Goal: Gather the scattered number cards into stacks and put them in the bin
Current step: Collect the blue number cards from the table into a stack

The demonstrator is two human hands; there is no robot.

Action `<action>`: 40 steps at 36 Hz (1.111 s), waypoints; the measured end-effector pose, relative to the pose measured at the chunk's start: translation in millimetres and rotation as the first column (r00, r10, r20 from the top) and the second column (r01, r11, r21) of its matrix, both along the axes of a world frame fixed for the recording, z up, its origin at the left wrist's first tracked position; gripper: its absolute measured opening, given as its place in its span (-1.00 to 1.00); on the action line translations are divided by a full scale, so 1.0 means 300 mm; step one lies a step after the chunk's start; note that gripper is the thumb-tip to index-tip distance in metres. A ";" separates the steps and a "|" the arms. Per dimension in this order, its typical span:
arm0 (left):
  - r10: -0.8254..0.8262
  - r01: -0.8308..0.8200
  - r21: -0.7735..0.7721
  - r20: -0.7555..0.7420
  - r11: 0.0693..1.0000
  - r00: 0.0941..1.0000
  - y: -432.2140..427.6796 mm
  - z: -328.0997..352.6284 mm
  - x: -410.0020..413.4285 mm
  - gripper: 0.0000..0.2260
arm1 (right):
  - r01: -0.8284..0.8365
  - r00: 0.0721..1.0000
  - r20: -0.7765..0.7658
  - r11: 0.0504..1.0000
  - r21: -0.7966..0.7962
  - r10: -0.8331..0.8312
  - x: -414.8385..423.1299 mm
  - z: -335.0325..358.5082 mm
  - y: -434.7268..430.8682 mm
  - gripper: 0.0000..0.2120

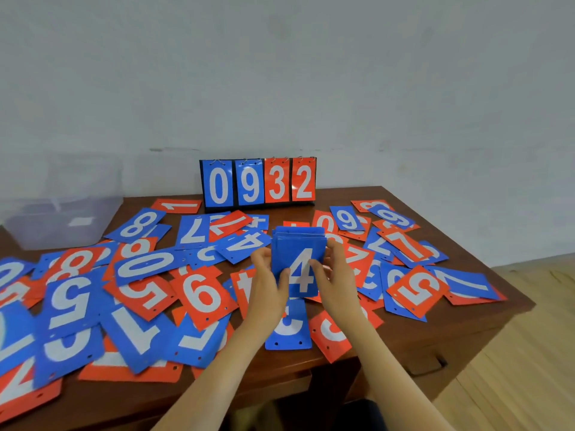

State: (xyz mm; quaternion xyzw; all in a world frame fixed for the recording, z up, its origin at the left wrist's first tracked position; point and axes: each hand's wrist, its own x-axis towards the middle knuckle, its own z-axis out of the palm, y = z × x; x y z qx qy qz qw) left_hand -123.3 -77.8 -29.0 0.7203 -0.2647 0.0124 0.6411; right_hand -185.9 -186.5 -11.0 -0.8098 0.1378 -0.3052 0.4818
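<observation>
I hold a stack of blue cards (299, 244), a 4 on top, above the middle of the desk (435, 331). My left hand (267, 284) grips its left edge and my right hand (336, 275) its right edge, fingers (334, 247) curled round the sides, both thumbs on the 4's face. I judge I am squaring the stack, so gathering is in hand and far from finished: loose cards (146, 265), red and blue, cover the desk from 7 o'clock round to 3 o'clock, many overlapping. Next I would need to free 1 hand, pinch the stack in the other, and lift a flat card by its edge. The clear bin (62, 234) sits at 10 o'clock at the desk's far edge; I see only a pale patch on its bottom and cannot tell whether that is a card. A flip scoreboard (258, 183) reading 0932 stands at 12 o'clock.
</observation>
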 end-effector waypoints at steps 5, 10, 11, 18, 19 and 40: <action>-0.010 0.009 0.103 0.008 0.995 1.000 -0.002 -0.033 -0.002 -0.37 | -0.035 0.996 -0.087 0.992 -0.124 0.025 -0.003 -0.052 -0.003 -0.38; -0.065 0.014 0.246 0.203 0.969 0.977 -0.014 -0.033 0.020 -0.37 | -0.024 0.995 -0.098 0.962 -0.272 -0.003 -0.001 -0.042 -0.017 -0.41; -0.091 0.031 0.294 0.193 0.955 0.977 -0.018 -0.035 0.024 -0.39 | -0.020 0.991 -0.129 0.946 -0.322 -0.023 0.004 -0.037 -0.018 -0.41; -0.059 0.063 0.109 -0.033 0.992 0.998 -0.017 -0.025 0.035 -0.34 | -0.007 0.988 -0.151 0.959 -0.282 -0.037 0.025 -0.017 -0.044 -0.54; -0.054 0.060 0.058 -0.107 0.996 0.993 -0.015 -0.019 0.044 -0.40 | -0.009 0.990 -0.137 0.966 -0.258 -0.027 0.027 -0.008 -0.046 -0.54; 0.156 -0.183 -0.015 -0.456 0.983 0.876 0.171 -0.070 0.124 -0.67 | -0.545 0.754 -0.655 0.605 -0.580 0.051 -0.135 -0.135 0.048 -0.41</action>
